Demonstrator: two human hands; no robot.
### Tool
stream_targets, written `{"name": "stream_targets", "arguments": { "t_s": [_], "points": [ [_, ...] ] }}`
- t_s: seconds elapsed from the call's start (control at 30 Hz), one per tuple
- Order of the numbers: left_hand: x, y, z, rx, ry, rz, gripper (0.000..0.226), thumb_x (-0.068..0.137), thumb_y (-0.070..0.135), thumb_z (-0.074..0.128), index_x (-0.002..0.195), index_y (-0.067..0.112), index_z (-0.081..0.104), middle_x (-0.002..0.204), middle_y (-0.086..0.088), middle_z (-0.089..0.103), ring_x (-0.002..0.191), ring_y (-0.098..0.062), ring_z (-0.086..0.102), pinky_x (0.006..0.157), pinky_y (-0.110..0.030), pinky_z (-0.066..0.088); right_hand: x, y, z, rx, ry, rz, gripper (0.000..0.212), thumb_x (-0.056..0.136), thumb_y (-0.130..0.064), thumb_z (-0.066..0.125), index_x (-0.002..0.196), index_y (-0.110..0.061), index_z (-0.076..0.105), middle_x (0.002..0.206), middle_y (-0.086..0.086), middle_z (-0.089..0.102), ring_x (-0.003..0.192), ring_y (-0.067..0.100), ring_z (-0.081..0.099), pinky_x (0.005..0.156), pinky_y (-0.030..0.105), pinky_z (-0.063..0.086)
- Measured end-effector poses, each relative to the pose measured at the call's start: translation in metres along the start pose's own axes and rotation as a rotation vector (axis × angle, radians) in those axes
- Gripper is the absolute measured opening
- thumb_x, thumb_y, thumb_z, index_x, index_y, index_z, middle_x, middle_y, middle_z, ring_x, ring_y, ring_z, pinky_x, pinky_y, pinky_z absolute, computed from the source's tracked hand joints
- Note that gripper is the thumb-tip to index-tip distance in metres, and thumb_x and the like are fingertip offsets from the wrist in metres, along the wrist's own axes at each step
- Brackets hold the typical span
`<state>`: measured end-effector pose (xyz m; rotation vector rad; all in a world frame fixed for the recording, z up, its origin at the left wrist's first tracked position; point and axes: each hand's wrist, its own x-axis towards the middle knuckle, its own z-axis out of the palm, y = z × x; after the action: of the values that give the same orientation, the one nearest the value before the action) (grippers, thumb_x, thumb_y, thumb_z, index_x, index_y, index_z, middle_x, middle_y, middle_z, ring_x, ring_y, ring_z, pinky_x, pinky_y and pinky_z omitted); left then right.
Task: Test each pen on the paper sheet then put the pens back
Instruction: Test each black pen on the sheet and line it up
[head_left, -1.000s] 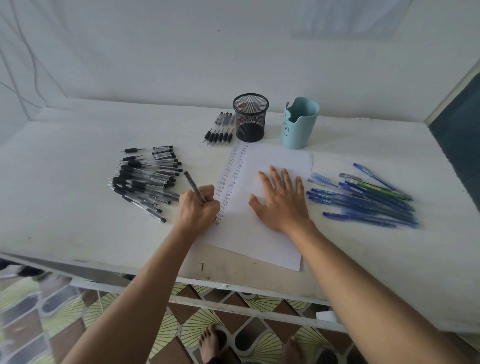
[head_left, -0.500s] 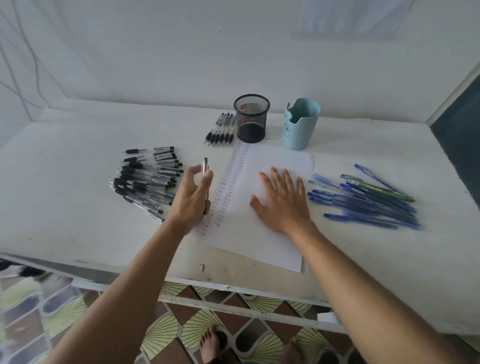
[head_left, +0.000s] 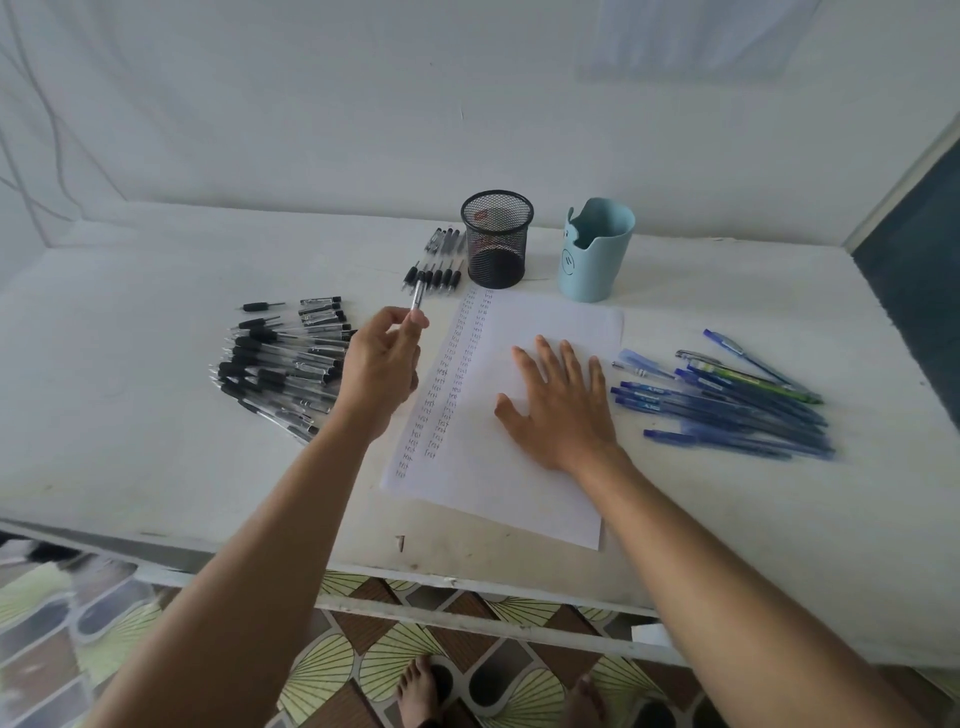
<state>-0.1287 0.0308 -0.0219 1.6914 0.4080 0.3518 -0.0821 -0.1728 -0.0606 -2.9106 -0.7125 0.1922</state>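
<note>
Left grip (head_left: 382, 364): pinches black pen (head_left: 417, 300) aloft, likely for return. Right grip (head_left: 563, 410): flat, released, pinning paper sheet (head_left: 524, 499).

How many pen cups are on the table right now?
2. A black mesh cup stands beyond the sheet's far left corner, beside a row of black pens. A blue cup stands just right of it, apart. None seems hidden.
</note>
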Motion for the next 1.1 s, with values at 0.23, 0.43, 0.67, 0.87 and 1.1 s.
{"name": "stream_targets", "arguments": {
  "t_s": [0.23,0.43,0.67,0.87,1.1],
  "points": [
    [0.042,0.008,0.001,0.301,0.045,-0.038,0.037,0.101,0.021,0.041,0.126,0.013,0.066,0.102,-0.010,0.070,0.077,-0.022,0.064,0.064,-0.031,0.050,0.001,0.001,0.002,-0.011,-0.007,0.002,0.072,0.096,-0.064,0.016,0.159,-0.030,0.003,0.168,0.000,-0.007,0.154,0.026,-0.011,0.122,0.053,-0.009],
    [0.092,0.015,0.010,0.557,0.182,-0.035,0.034,0.086,0.001,0.043,0.090,0.010,0.075,0.096,-0.010,0.071,0.103,-0.030,0.055,0.088,-0.033,0.047,0.003,0.002,0.004,-0.023,-0.008,0.007,0.089,0.078,-0.068,-0.006,0.159,-0.032,0.001,0.168,-0.002,-0.008,0.154,0.025,-0.011,0.122,0.053,-0.009],
    [0.141,0.008,0.012,0.711,0.299,-0.049,0.038,0.081,-0.009,0.049,0.062,0.021,0.036,0.064,0.006,0.034,0.076,-0.020,0.038,0.064,-0.029,0.032,0.002,0.001,0.005,-0.027,0.018,-0.003,0.090,0.078,-0.067,-0.007,0.159,-0.031,0.003,0.168,-0.001,-0.006,0.154,0.026,-0.008,0.122,0.053,-0.006],
    [0.154,0.000,0.012,0.750,0.280,-0.069,0.020,0.091,0.006,0.057,0.091,0.016,0.074,0.088,-0.003,0.066,0.085,-0.023,0.061,0.071,-0.033,0.052,0.003,0.002,0.006,-0.018,0.019,-0.007,0.087,0.080,-0.067,-0.004,0.159,-0.032,0.003,0.168,0.000,-0.007,0.154,0.026,-0.009,0.122,0.053,-0.008],
    [0.160,-0.004,0.002,0.739,0.208,-0.115,0.043,0.090,0.003,0.048,0.051,0.019,0.042,0.088,-0.006,0.065,0.077,-0.031,0.054,0.066,-0.035,0.044,0.002,0.002,0.005,-0.022,0.015,-0.007,0.088,0.079,-0.067,-0.005,0.159,-0.032,0.002,0.168,0.000,-0.007,0.154,0.026,-0.010,0.122,0.053,-0.009]
  ]
}}
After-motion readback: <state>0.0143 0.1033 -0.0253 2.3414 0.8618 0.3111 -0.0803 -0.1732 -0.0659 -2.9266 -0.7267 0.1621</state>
